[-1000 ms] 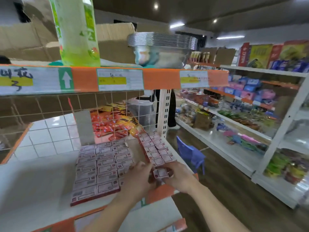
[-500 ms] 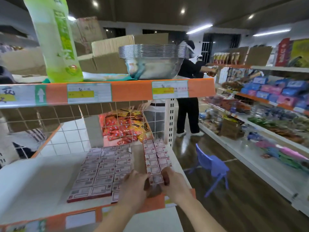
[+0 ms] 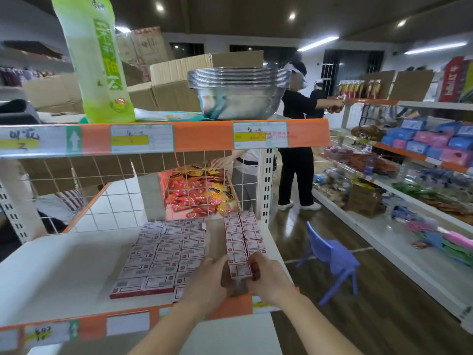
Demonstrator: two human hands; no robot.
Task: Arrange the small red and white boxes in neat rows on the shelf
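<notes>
as left hand [image 3: 207,280] and right hand [image 3: 270,278] pinch the front box [image 3: 240,270], fingers [image 3: 217,263] clamped on its ends, long axis crosswise

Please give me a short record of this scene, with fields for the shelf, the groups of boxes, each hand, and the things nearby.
lower shelf: white, orange front edge
left block: red and white boxes lying flat, three columns
right block: two columns, a gap apart from the left block
front box: near end of the right block, between both hands
left hand: grips the front box's left side
right hand: grips its right side
behind the wire grid: red and yellow packets
upper shelf: green bottle, stacked steel bowls
</notes>
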